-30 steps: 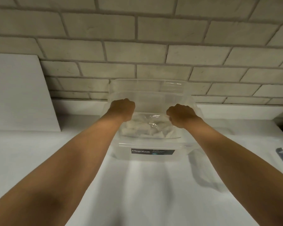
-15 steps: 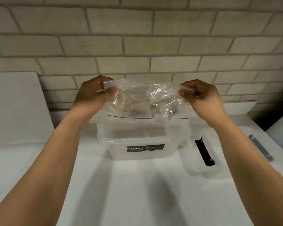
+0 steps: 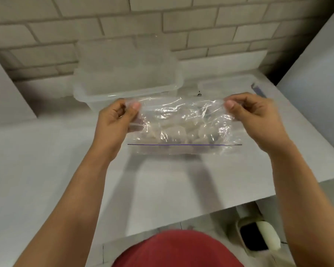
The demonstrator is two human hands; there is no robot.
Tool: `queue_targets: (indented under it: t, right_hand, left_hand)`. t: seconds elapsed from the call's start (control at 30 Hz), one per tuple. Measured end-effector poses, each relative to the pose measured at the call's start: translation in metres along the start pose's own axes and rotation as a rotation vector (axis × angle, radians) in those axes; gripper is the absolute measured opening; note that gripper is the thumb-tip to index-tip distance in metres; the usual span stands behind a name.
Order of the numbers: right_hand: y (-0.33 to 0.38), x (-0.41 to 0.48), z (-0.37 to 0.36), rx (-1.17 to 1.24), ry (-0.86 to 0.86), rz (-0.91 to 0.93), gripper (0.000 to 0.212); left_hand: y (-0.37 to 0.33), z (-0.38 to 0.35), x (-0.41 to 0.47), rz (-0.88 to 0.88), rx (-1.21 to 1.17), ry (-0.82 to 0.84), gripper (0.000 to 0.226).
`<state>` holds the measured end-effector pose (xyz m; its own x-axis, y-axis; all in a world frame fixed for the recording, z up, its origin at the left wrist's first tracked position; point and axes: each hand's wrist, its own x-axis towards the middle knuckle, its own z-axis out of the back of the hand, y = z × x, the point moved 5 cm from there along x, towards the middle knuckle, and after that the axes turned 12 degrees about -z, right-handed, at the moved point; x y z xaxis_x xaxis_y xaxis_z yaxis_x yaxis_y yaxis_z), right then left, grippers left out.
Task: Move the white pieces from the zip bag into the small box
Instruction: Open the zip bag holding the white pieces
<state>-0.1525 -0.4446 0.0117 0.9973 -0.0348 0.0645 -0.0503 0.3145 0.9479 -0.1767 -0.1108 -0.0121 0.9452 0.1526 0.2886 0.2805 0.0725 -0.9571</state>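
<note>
A clear zip bag [image 3: 183,120] hangs stretched between my hands above the white table, nearer to me than the clear plastic box [image 3: 127,89]. My left hand [image 3: 117,120] pinches the bag's upper left corner, my right hand [image 3: 253,114] pinches its upper right corner. Several white pieces [image 3: 174,132] lie bunched in the bag's lower middle, above a blue line near its lower edge. The box stands behind the bag near the brick wall; nothing shows inside it.
A clear lid [image 3: 228,83] lies on the table right of the box. The table's front edge [image 3: 201,211] runs diagonally below my arms. A white panel [image 3: 6,89] leans at the left, another white surface [image 3: 316,70] at the right. Floor objects [image 3: 258,236] sit below the table.
My hands lifted the zip bag out of the box, then brought it toward me and lower, in front of the box. The camera view tilted down.
</note>
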Motion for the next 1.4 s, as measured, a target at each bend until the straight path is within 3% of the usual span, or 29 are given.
queue_targets:
  t: [0.2,0.3,0.4,0.5,0.53,0.6,0.7,0.8,1.03,1.17,1.23,1.33,1.4]
  right_hand:
    - [-0.084,-0.03,-0.002,-0.044,0.072,-0.184,0.011]
    - [-0.113,-0.034,-0.008,-0.127,0.079,-0.224,0.012]
    - [-0.125,-0.033,-0.015,-0.17,0.043,-0.234,0.009]
    - [-0.125,-0.03,-0.019,-0.196,0.003,-0.24,0.009]
    - [-0.125,-0.028,-0.02,-0.208,-0.002,-0.24,0.011]
    - [-0.126,-0.027,-0.021,-0.238,-0.009,-0.245,0.016]
    - [-0.126,-0.023,-0.022,-0.288,-0.022,-0.231,0.014]
    - [-0.125,-0.02,-0.021,-0.327,-0.038,-0.218,0.013]
    - [-0.13,-0.023,-0.015,-0.495,-0.097,-0.259,0.025]
    - [-0.086,-0.047,-0.015,-0.666,-0.236,0.051,0.026]
    - [-0.054,-0.064,-0.025,-0.609,-0.148,0.185,0.028]
    - [-0.031,-0.079,-0.052,-0.686,0.161,0.162,0.044]
    - [-0.027,-0.079,-0.061,-0.812,0.169,0.203,0.046]
  left_hand:
    - [0.054,-0.021,-0.044,0.191,0.028,0.019,0.007]
    - [0.078,-0.023,-0.055,0.207,0.056,0.017,0.017]
    - [0.092,-0.02,-0.062,0.154,0.111,-0.066,0.033]
    - [0.087,-0.018,-0.072,-0.032,0.311,-0.136,0.048]
    - [0.085,-0.017,-0.075,-0.13,0.385,-0.101,0.054]
    - [0.087,-0.022,-0.084,-0.265,0.543,0.151,0.063]
    - [0.104,-0.026,-0.095,-0.289,0.69,0.535,0.07]
    - [0.111,-0.026,-0.091,-0.371,0.751,0.562,0.054]
    - [0.087,-0.024,-0.072,-0.444,0.667,0.566,0.032]
    - [0.063,-0.024,-0.056,-0.319,0.535,0.454,0.024]
    - [0.054,-0.024,-0.05,-0.193,0.459,0.407,0.02]
    - [0.049,-0.023,-0.047,-0.097,0.368,0.389,0.016]
    - [0.047,-0.022,-0.044,-0.066,0.298,0.363,0.02]
